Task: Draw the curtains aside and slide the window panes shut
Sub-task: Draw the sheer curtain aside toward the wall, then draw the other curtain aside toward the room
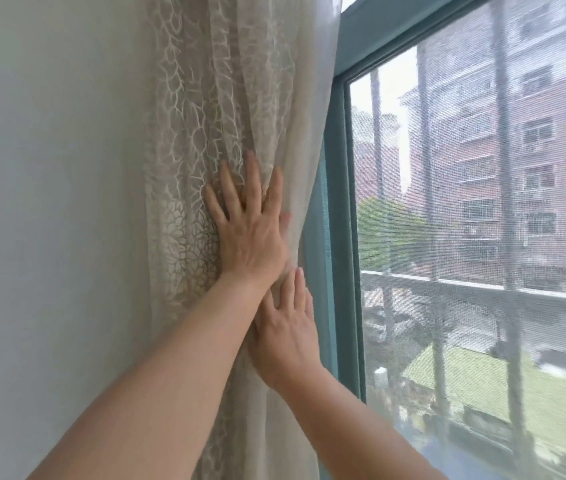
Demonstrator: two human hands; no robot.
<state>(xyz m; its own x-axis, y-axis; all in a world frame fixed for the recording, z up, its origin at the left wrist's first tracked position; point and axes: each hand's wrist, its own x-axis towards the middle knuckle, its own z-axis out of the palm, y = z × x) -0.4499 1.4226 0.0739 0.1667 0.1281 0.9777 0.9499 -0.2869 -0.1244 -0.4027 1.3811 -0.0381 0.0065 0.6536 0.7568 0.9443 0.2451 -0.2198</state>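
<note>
A sheer cream curtain [226,98] with a leaf-like embroidered pattern hangs bunched against the wall, left of the window. My left hand [250,226] lies flat on its folds with fingers spread, pressing the cloth leftward. Just below it, my right hand [288,337] also rests flat on the curtain's right edge, fingers pointing up. Neither hand grips the cloth. To the right stands the teal window frame [340,209], with a mesh-covered window pane [482,202] showing buildings outside.
A plain pale wall [49,202] fills the left side. Beyond the mesh I see a balcony railing [482,289], palm trunks and brick apartment blocks. The window's lower sill lies at the bottom right.
</note>
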